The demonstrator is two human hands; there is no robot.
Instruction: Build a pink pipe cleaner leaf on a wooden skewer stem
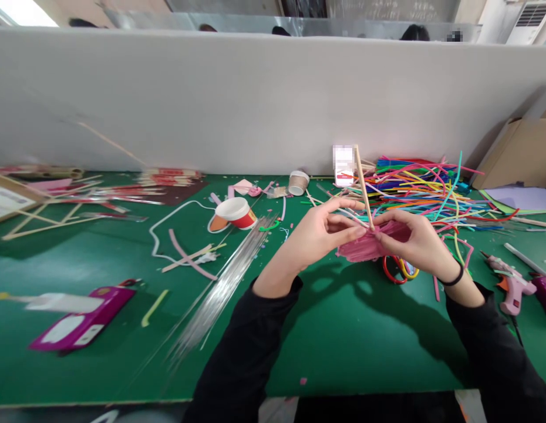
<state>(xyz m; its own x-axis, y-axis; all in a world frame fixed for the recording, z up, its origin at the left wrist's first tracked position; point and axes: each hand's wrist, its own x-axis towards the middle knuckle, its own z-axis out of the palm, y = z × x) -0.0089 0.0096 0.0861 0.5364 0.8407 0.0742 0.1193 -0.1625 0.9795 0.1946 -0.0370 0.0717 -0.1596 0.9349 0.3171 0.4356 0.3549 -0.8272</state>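
Note:
My left hand (pixel 319 235) and my right hand (pixel 409 238) meet above the table, right of centre. Between them is a pink fuzzy pipe-cleaner piece (pixel 359 251), broad and ridged, hanging below the fingertips. A thin wooden stick (pixel 363 185) rises nearly upright from its top edge. The left thumb and fingers are pinched at the foot of the stick, on the pink piece. On its other side, the right thumb and fingers pinch its upper edge. Fingers hide part of the join. Red and yellow rings (pixel 398 282), like scissor handles, lie just below.
Loose coloured pipe cleaners (pixel 414 191) are heaped behind my right hand, beside a phone (pixel 343 161) leaning on the partition (pixel 255 100). A pink glue gun (pixel 513 288) lies right. Leftward are a paper cup (pixel 245 218), clear thin rods (pixel 226 276) and a purple package (pixel 90 314).

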